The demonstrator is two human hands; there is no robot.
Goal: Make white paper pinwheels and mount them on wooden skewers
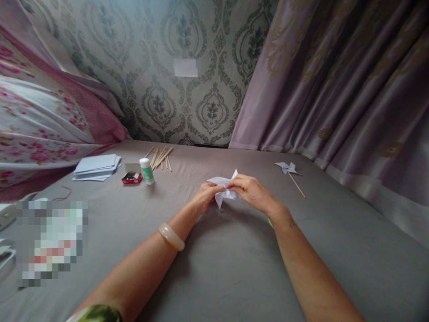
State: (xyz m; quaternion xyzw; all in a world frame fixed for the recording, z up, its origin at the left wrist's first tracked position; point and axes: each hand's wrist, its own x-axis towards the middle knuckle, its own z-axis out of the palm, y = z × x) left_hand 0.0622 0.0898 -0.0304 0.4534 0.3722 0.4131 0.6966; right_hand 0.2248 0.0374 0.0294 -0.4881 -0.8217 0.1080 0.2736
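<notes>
A white paper pinwheel [219, 200] with pointed, folded blades is held between both hands above the grey cloth. My left hand [206, 195] pinches its left side, thumb on top near the centre. From the right, my right hand [250, 190] closes its fingers on the middle and right part of the paper. The fingertips hide the pinwheel's centre, so I cannot tell whether anything small is held there. A finished-looking pinwheel [287, 168] on a wooden stick [296, 185] lies to the right, apart from the hands.
On the left are a stack of white paper [96, 167], an open red box [132, 178] of small dark pieces, a white-and-green glue stick [146, 171] standing upright, and several wooden sticks [162, 157]. A blurred-out item [55, 243] lies nearer. Curtains [288, 89] hang along the right.
</notes>
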